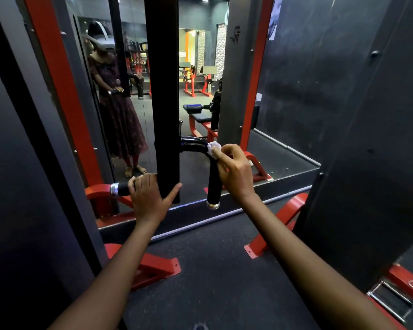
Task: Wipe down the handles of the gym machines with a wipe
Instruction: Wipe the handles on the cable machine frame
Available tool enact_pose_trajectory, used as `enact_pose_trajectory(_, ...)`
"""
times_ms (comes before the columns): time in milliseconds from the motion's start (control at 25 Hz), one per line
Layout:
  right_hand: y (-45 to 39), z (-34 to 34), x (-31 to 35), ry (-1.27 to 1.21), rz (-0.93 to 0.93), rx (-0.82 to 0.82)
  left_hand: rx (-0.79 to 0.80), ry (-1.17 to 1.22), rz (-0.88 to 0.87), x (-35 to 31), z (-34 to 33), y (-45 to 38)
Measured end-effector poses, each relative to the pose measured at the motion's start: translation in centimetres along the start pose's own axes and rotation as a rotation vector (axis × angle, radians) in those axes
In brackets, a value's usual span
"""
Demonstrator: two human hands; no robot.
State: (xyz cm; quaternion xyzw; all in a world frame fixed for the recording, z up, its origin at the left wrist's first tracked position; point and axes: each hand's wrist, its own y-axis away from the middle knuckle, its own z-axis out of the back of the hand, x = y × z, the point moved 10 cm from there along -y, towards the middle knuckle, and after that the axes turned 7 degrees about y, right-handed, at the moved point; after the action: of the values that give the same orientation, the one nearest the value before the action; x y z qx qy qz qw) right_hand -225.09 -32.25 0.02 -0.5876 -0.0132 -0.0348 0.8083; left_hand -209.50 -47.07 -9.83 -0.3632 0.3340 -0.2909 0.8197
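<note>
Right hand (234,172) pinches wipe (213,147) against right handle (214,184).

Black grips, red steel, one white wipe.
My white wipe (213,148) sits against the glossy black handle (214,179), which ends in a silver cap (212,205). The machine's upright pad (163,96) is matte black, its frame (57,86) red; the floor (212,277) is speckled dark grey.

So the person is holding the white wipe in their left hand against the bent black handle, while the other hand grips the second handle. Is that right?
Not quite. The head view shows the white wipe pinched in the right hand, against the bent black handle. The left hand is the one gripping the second handle.
</note>
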Motion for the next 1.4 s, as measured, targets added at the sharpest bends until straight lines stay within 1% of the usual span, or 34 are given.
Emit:
enact_pose_trajectory(80, 2.4, -1.0, 0.0, 0.038, 0.056, 0.043, -0.015, -0.004, -0.001, 0.0, 0.2, 0.0)
enact_pose_trajectory(160, 6.0, -2.1, -0.2, 0.049, 0.104, 0.125, 0.002, -0.008, 0.011, 0.1, 0.0, 0.0)
enact_pose_trajectory(280, 9.2, -3.1, -0.4, 0.012, 0.071, 0.235, 0.038, -0.017, 0.018, 0.2, -0.4, -0.2)
enact_pose_trajectory(360, 8.1, -2.7, -0.1, -0.014, 0.030, 0.221, 0.029, -0.017, 0.012, 0.2, -0.2, -0.2)
enact_pose_trajectory(440, 5.0, -1.1, 0.1, -0.001, 0.002, 0.120, 0.021, -0.016, 0.007, 0.2, -0.1, 0.0)
enact_pose_trajectory(520, 2.6, -0.1, 0.2, 0.047, 0.013, 0.045, 0.025, -0.014, 0.005, 0.1, 0.0, 0.1)
enact_pose_trajectory(640, 4.3, -1.0, 0.8, 0.059, 0.115, 0.068, 0.011, -0.003, 0.002, 0.2, 0.2, 0.1)
enact_pose_trajectory(720, 7.8, -2.3, 1.0, 0.052, 0.130, 0.162, 0.011, 0.013, 0.004, 0.2, 0.2, 0.0)
enact_pose_trajectory(840, 11.0, -3.9, 0.5, 0.043, 0.048, 0.323, 0.026, 0.009, 0.002, 0.2, -0.1, -0.1)
enact_pose_trajectory(880, 10.6, -3.8, 0.3, 0.018, -0.001, 0.329, 0.030, 0.007, 0.007, 0.3, -0.2, -0.2)
enact_pose_trajectory(920, 9.6, -3.4, -0.2, -0.006, -0.055, 0.294, 0.031, 0.006, 0.014, 0.4, -0.3, -0.1)
enact_pose_trajectory(1000, 6.5, -1.5, -1.4, 0.036, -0.149, 0.142, 0.019, 0.007, 0.020, 0.5, -0.1, 0.0)
enact_pose_trajectory(1040, 5.2, -0.7, -1.7, 0.080, -0.170, 0.079, 0.015, 0.012, 0.020, 0.4, 0.0, 0.0)
enact_pose_trajectory(1080, 4.7, -0.4, -1.5, 0.110, -0.173, 0.056, 0.012, 0.016, 0.018, 0.2, 0.2, 0.0)
enact_pose_trajectory(1120, 4.9, -0.5, -0.9, 0.140, -0.141, 0.059, 0.009, 0.015, 0.014, 0.1, 0.3, 0.1)
enact_pose_trajectory(1200, 7.2, -1.7, 0.1, 0.168, -0.086, 0.159, 0.007, 0.011, 0.018, 0.1, 0.4, 0.0)
enact_pose_trajectory(1240, 8.1, -1.8, 0.1, 0.132, -0.107, 0.206, 0.012, 0.012, 0.027, 0.1, 0.4, 0.0)
enact_pose_trajectory(1320, 7.1, -0.9, -1.2, -0.011, -0.260, 0.203, 0.004, 0.014, 0.030, 0.1, 0.3, 0.1)
enact_pose_trajectory(1400, 2.8, 0.9, -1.8, -0.092, -0.368, 0.115, -0.011, 0.028, 0.020, 0.0, 0.5, 0.1)
